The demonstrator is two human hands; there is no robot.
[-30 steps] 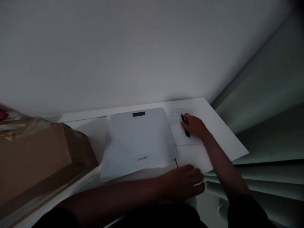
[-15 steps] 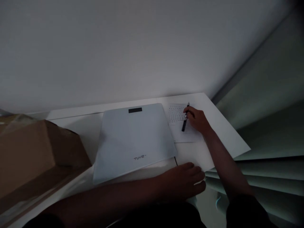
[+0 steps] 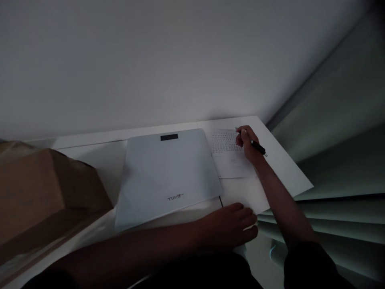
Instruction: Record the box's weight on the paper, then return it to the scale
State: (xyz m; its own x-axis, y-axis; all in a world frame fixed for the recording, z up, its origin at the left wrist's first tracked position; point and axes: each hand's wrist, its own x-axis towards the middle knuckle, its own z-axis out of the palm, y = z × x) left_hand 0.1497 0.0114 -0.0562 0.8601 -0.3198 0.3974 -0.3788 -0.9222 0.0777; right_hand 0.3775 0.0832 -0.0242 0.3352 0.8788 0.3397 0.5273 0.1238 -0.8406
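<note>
1. Our right fingers (image 3: 245,136) are curled shut around a pen (image 3: 258,147), pinching it near its tip; the dark barrel slants out behind the knuckles toward the right edge of the table (image 3: 279,164).
2. The pen's tip sits at the top right corner of a sheet (image 3: 230,158), at or just above the paper; we cannot tell whether it touches.
3. Our right hand (image 3: 248,146) rests over the right margin of that sheet, with the wrist and forearm running back toward the near right corner of the table.
4. The sheet lies flat near the far right corner of the table, its upper half filled with rows of small marks too faint to read, its lower half mostly blank.
5. Our left hand (image 3: 231,226) lies palm down at the near edge of the table, fingers loosely spread and holding nothing, the fingertips pointing right.
6. Just beyond the left hand, a scale (image 3: 168,176) lies flat in the middle of the table, with a dark display window near its far edge and a small logo near its near edge. Its right edge is just beside the sheet.
7. A box (image 3: 45,192) of brown cardboard stands at the left end of the table, near the scale's left edge.
8. Slatted blinds (image 3: 337,200) hang past the right edge, and a plain wall (image 3: 150,60) rises behind the far edge.
</note>
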